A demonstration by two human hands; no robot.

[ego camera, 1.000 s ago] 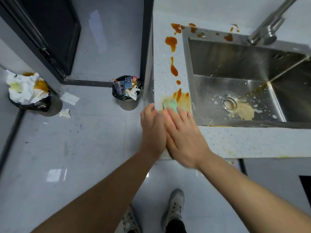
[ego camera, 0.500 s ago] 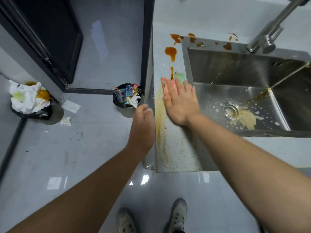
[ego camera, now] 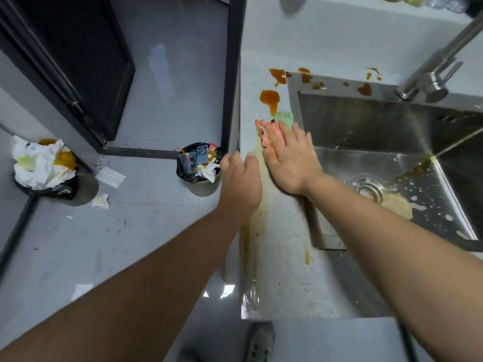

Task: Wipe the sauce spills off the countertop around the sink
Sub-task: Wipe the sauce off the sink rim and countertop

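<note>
We count two hands, left hand (ego camera: 241, 185) and right hand (ego camera: 291, 159); one cloth (ego camera: 284, 118); one sink (ego camera: 366, 121); one tap (ego camera: 424, 81); two large sauce blots (ego camera: 277, 74) (ego camera: 270, 98) on the countertop (ego camera: 279, 259); two bins (ego camera: 56, 190) (ego camera: 187, 176); two paper scraps (ego camera: 109, 176) (ego camera: 100, 201) on the floor (ego camera: 130, 244); one shoe (ego camera: 260, 346).

Illumination is even, cool and overhead. The sink (ego camera: 366, 121) wall shows soft streaked reflections. The floor (ego camera: 156, 231) left of the sink carries pale glare patches. Straight lines bow toward the picture edges. The right hand (ego camera: 290, 158) beside the sink is slightly motion-blurred.

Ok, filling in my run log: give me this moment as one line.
stage: wiping | right hand: pressing cloth on countertop | left hand: at countertop edge, empty | sauce: blobs beyond cloth, unwiped
</note>
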